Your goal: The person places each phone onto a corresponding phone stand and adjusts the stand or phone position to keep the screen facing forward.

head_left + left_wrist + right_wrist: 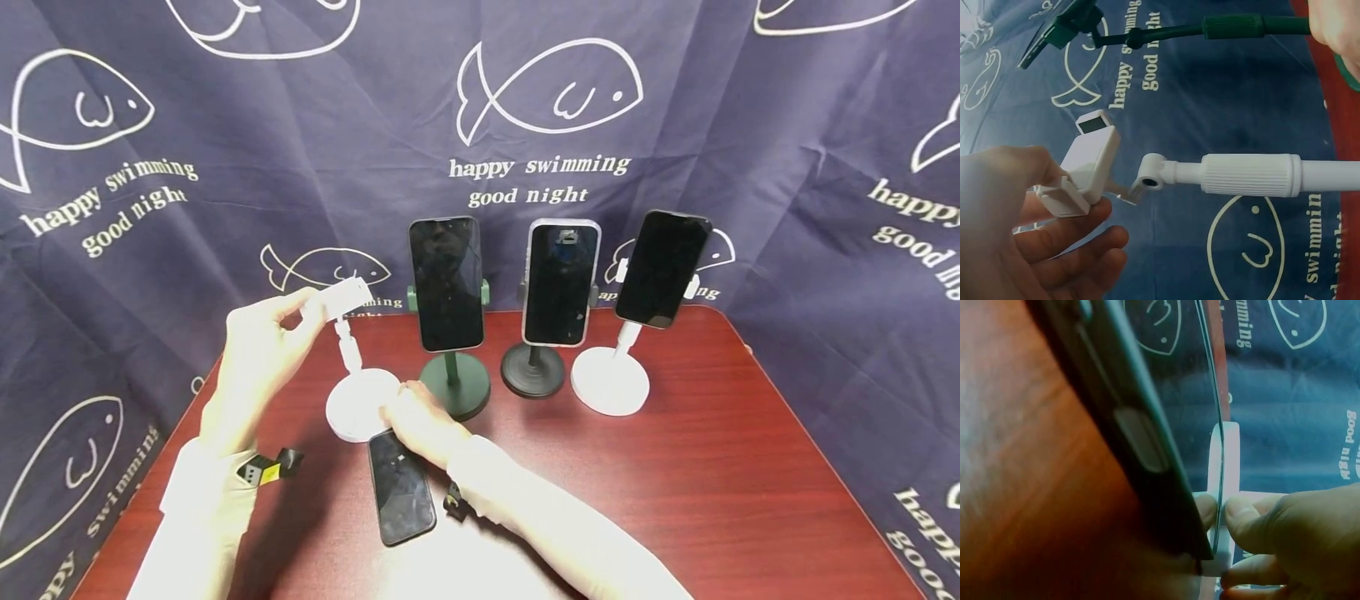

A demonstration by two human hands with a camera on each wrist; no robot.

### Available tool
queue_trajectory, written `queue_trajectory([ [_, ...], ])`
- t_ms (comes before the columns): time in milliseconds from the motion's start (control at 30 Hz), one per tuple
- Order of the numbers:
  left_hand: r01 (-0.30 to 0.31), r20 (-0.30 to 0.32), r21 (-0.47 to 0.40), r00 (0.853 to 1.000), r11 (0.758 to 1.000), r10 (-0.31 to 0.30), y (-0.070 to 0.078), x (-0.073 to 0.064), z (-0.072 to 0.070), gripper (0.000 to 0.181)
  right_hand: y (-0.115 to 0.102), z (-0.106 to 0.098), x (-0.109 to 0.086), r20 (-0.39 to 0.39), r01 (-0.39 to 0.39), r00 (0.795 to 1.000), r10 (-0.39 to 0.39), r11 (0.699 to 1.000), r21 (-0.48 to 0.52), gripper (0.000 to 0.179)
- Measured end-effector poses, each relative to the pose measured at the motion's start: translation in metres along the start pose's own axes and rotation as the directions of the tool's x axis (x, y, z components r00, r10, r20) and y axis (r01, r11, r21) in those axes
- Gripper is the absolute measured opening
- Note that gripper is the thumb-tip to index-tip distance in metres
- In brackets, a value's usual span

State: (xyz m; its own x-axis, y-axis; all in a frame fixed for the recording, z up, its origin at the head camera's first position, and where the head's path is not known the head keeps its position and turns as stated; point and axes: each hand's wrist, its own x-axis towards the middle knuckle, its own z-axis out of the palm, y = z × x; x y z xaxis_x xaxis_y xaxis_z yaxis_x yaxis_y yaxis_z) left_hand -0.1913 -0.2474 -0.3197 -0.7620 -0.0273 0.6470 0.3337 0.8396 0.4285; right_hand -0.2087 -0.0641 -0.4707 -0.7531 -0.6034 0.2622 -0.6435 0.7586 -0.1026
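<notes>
A white phone stand with a round base (360, 408) stands at the left of the table. My left hand (255, 350) pinches its white phone clamp (1092, 159) between thumb and fingers, above the jointed, ribbed white post (1250, 175). My right hand (426, 425) is low at the right edge of the same base, thumb and fingers on its rim (1229, 456). A black phone (402, 492) lies screen up on the table, its top end beside the right hand and the base. In the right wrist view, the phone's dark side edge (1141, 437) fills the foreground.
To the right stand a green stand (456, 387), a black stand (532, 371) and another white stand (611, 382), each with an upright phone clamped in it. A dark blue fish-print cloth (555, 92) hangs right behind the red-brown table (712, 467).
</notes>
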Motion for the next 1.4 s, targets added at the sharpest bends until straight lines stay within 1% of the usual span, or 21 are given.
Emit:
queue_trajectory([
  [100, -0.032, -0.005, 0.047, 0.999, 0.998, 0.033, -0.002, 0.0, -0.004, 0.016, -0.003, 0.0, 0.0, 0.022, 0.017, 1.0, -0.017, 1.0, 0.003, 0.023],
  [233, -0.032, -0.001, 0.058, 0.999, 0.998, 0.032, -0.004, -0.001, -0.008, 0.017, -0.007, 0.001, 0.001, 0.012, 0.047, 0.999, -0.047, 0.999, -0.005, 0.023],
  [367, -0.043, 0.006, 0.061, 0.999, 0.997, 0.043, -0.006, -0.002, -0.013, 0.018, -0.011, 0.004, 0.0, -0.003, 0.074, 0.997, -0.074, 0.997, -0.035, 0.028],
  [467, -0.074, 0.003, 0.066, 0.997, 0.995, 0.074, -0.009, -0.003, -0.015, 0.019, -0.013, 0.005, -0.001, -0.01, 0.084, 0.996, -0.084, 0.995, -0.053, 0.029],
  [567, -0.125, 0.007, 0.079, 0.992, 0.989, 0.125, -0.012, -0.002, -0.016, 0.019, -0.015, 0.005, -0.001, -0.011, 0.079, 0.997, -0.08, 0.995, -0.057, 0.029],
  [667, -0.182, 0.028, 0.097, 0.983, 0.979, 0.18, -0.013, 0.0, -0.017, 0.02, -0.015, 0.005, -0.002, -0.009, 0.074, 0.997, -0.075, 0.994, -0.075, 0.029],
  [767, -0.202, 0.061, 0.107, 0.979, 0.973, 0.197, -0.012, 0.002, -0.02, 0.022, -0.016, 0.005, -0.003, -0.013, 0.072, 0.997, -0.074, 0.994, -0.082, 0.03],
  [967, -0.203, 0.121, 0.14, 0.975, 0.969, 0.186, -0.01, 0.005, -0.024, 0.025, -0.018, 0.006, -0.004, -0.013, 0.063, 0.998, -0.064, 0.996, -0.058, 0.031],
  [1067, -0.21, 0.103, 0.146, 0.975, 0.967, 0.196, -0.011, 0.005, -0.024, 0.023, -0.02, 0.006, -0.004, 0.024, 0.074, 0.997, -0.072, 0.995, -0.072, 0.029],
  [1200, -0.199, 0.051, 0.135, 0.98, 0.971, 0.194, -0.015, 0.003, -0.022, 0.021, -0.021, 0.004, -0.003, 0.063, 0.086, 0.995, -0.081, 0.993, -0.075, 0.028],
  [1267, -0.175, 0.033, 0.125, 0.985, 0.977, 0.172, -0.016, 0.002, -0.02, 0.02, -0.021, 0.004, -0.002, 0.054, 0.094, 0.994, -0.09, 0.993, -0.074, 0.028],
  [1333, -0.12, 0.028, 0.105, 0.993, 0.987, 0.117, -0.017, 0.001, -0.019, 0.019, -0.021, 0.004, -0.001, 0.049, 0.103, 0.994, -0.099, 0.992, -0.069, 0.025],
  [1400, -0.062, 0.025, 0.078, 0.998, 0.995, 0.06, -0.017, -0.001, -0.017, 0.017, -0.022, 0.005, -0.001, 0.05, 0.105, 0.994, -0.102, 0.993, -0.06, 0.025],
])
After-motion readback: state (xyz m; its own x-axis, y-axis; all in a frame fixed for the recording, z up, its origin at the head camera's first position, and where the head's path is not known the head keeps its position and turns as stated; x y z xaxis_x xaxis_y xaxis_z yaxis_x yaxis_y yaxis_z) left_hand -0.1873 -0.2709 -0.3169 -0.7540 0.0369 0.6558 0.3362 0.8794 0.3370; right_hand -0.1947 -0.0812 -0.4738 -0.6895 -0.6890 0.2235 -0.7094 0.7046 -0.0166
